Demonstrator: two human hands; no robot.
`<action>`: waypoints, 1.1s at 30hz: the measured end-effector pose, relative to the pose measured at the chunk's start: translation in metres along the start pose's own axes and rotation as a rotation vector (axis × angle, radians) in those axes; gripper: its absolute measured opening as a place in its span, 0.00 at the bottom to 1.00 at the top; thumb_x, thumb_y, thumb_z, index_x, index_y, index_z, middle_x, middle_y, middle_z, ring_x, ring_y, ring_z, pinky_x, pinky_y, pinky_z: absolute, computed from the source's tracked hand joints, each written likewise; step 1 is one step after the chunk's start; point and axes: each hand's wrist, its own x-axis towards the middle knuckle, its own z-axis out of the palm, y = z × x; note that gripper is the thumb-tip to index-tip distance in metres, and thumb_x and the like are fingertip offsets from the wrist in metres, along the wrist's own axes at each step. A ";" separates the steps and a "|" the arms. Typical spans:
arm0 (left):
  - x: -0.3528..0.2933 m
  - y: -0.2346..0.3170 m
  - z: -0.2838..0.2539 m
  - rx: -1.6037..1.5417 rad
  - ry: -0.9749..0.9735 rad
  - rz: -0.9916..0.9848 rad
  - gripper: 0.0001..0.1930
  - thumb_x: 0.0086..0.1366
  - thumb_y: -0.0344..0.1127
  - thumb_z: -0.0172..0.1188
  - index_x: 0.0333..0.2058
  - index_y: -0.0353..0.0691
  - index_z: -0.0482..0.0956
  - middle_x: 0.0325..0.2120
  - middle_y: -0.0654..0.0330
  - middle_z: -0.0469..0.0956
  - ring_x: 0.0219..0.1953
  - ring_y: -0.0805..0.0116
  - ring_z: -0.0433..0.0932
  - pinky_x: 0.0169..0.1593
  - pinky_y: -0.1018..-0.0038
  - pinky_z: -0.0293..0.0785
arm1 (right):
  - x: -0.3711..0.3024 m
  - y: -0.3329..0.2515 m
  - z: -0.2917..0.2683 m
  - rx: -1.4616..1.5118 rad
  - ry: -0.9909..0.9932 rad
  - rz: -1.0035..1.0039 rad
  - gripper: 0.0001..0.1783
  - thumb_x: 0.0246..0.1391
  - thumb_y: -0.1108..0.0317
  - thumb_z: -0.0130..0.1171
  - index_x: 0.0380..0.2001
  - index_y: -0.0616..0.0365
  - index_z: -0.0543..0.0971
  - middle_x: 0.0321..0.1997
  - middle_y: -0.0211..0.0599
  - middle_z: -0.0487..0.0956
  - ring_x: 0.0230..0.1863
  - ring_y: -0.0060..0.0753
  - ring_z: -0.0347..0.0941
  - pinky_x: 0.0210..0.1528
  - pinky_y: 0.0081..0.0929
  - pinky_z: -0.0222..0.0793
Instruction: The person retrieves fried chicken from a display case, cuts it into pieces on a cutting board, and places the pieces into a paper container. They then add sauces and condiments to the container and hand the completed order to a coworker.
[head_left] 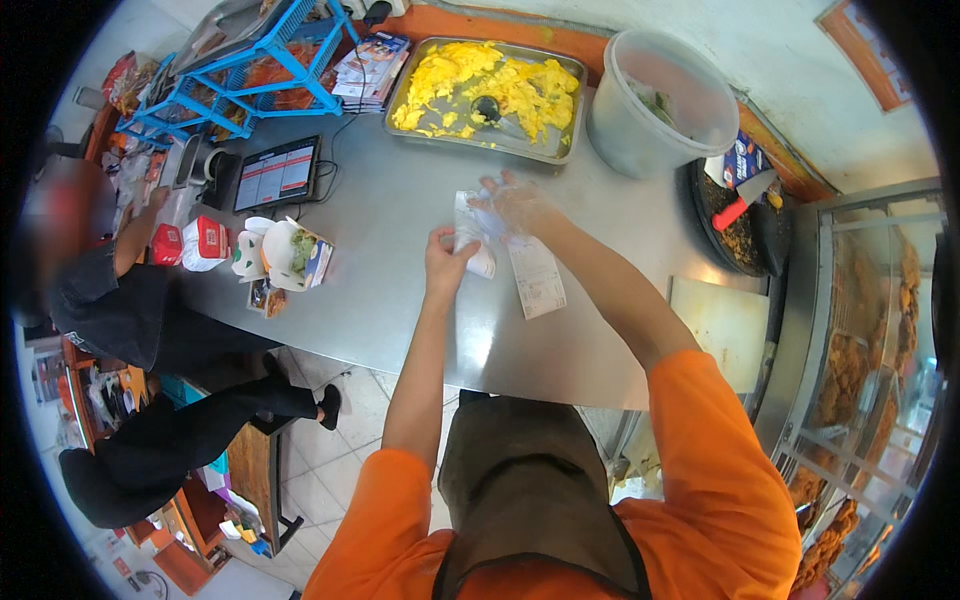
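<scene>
Stainless steel table carries a paper receipt, and above its upper end the left hand is closed, pinching the lower edge of a thin clear plastic glove, while the right hand sits inside that glove with its fingers spread open. Beyond the hands lie a metal tray of yellow scrambled egg and a translucent bucket; to the left stand a tablet screen and red-and-white food boxes, where another person's hand rests.

Hands on clear plastic glove
</scene>
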 end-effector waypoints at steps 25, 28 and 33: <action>-0.037 -0.019 0.029 1.111 -0.161 0.667 0.31 0.62 0.55 0.63 0.62 0.54 0.73 0.61 0.43 0.64 0.64 0.37 0.59 0.64 0.30 0.52 | 0.009 -0.019 -0.005 -0.147 0.155 0.072 0.39 0.51 0.62 0.69 0.67 0.32 0.69 0.76 0.35 0.59 0.72 0.55 0.60 0.68 0.51 0.67; -0.017 -0.011 0.031 1.141 -0.163 0.660 0.30 0.62 0.54 0.63 0.62 0.53 0.73 0.61 0.43 0.65 0.64 0.37 0.60 0.64 0.29 0.51 | 0.019 -0.014 0.005 -0.051 0.240 0.158 0.30 0.58 0.60 0.63 0.64 0.41 0.72 0.70 0.40 0.69 0.68 0.49 0.68 0.64 0.44 0.70; -0.053 -0.010 -0.010 0.791 -0.305 0.646 0.29 0.63 0.49 0.64 0.59 0.41 0.73 0.63 0.41 0.63 0.67 0.37 0.59 0.68 0.35 0.50 | -0.043 -0.044 0.042 0.427 0.969 0.208 0.19 0.62 0.57 0.61 0.51 0.55 0.81 0.51 0.46 0.82 0.53 0.48 0.78 0.55 0.39 0.74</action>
